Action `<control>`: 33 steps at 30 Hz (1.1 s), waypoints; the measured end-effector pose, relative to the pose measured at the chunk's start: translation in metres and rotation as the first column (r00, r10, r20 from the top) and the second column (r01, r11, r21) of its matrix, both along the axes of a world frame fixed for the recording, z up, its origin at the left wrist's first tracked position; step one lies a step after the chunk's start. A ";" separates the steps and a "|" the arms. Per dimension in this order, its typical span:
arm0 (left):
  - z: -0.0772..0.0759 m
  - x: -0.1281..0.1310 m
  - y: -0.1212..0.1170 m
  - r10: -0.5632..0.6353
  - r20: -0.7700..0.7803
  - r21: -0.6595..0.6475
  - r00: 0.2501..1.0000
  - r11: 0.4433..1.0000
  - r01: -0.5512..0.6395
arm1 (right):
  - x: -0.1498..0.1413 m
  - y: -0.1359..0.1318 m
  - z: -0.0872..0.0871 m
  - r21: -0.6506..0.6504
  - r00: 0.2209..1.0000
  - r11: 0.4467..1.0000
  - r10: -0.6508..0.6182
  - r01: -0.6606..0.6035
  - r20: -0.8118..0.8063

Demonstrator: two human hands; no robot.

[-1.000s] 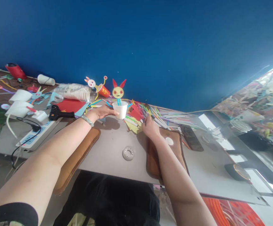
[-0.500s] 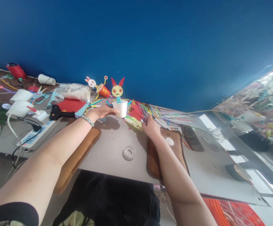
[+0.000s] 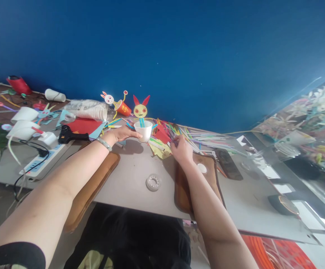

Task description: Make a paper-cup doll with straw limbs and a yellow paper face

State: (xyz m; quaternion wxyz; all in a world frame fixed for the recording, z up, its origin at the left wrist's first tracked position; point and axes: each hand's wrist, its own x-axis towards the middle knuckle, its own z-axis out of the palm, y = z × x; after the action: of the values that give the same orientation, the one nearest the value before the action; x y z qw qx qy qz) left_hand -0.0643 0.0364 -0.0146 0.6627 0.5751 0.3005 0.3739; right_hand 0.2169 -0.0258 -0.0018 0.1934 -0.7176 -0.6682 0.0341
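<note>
My left hand [image 3: 124, 133] is closed on a white paper cup [image 3: 143, 133], gripping its left side just above the table. A yellow rabbit face [image 3: 140, 111] with red ears stands up out of the cup on blue straws. My right hand [image 3: 182, 149] is closed at the edge of the straw pile, its fingertips by a small dark thing I cannot make out. Close to its left lie a piece of yellow paper [image 3: 161, 150] and a red paper piece [image 3: 162, 134].
Loose coloured straws [image 3: 207, 138] run along the wall. A tape roll [image 3: 153, 182] lies in front. Brown pads [image 3: 183, 190] rest under my forearms. To the left are a black glue gun [image 3: 71, 134], a power strip [image 3: 43, 158] and stacked paper cups [image 3: 91, 112]; to the right, a phone [image 3: 228, 164].
My right hand has shifted slightly away from the yellow paper, which now shows more fully. The cup has tipped a little, so more of its inside shows. My left hand keeps its hold.
</note>
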 end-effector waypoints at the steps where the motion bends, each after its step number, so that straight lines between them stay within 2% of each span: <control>1: 0.000 0.000 -0.001 0.008 -0.030 0.016 1.000 1.000 -0.007 | 0.001 0.000 0.001 0.020 1.000 1.000 -0.009 0.009 -0.011; 6: 0.005 0.001 -0.006 0.033 -0.170 0.157 0.985 0.988 -0.006 | 0.003 -0.001 0.002 0.163 0.996 0.987 -0.001 0.016 -0.095; 11: 0.009 0.002 -0.008 0.056 -0.225 0.223 0.973 0.975 -0.004 | 0.002 -0.006 0.004 0.229 0.988 0.973 0.031 0.005 -0.150; 15: 0.008 0.001 -0.008 0.071 -0.239 0.216 0.968 0.976 -0.019 | 0.000 -0.008 0.005 0.255 0.986 0.967 0.063 -0.022 -0.155; 26: 0.006 0.004 -0.010 0.013 -0.210 0.177 0.978 0.984 0.025 | -0.009 -0.017 0.003 0.318 0.957 0.939 0.206 -0.134 -0.205; 33: 0.009 0.005 -0.011 0.013 -0.233 0.187 0.972 0.982 0.031 | -0.011 -0.019 0.007 0.308 0.958 0.941 0.208 -0.141 -0.197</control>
State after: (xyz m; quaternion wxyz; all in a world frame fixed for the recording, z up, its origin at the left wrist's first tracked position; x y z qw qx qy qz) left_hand -0.0595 0.0253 -0.0055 0.5668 0.6768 0.3365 0.3277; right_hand 0.2058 -0.0453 0.0048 0.3679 -0.6104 -0.7007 0.0339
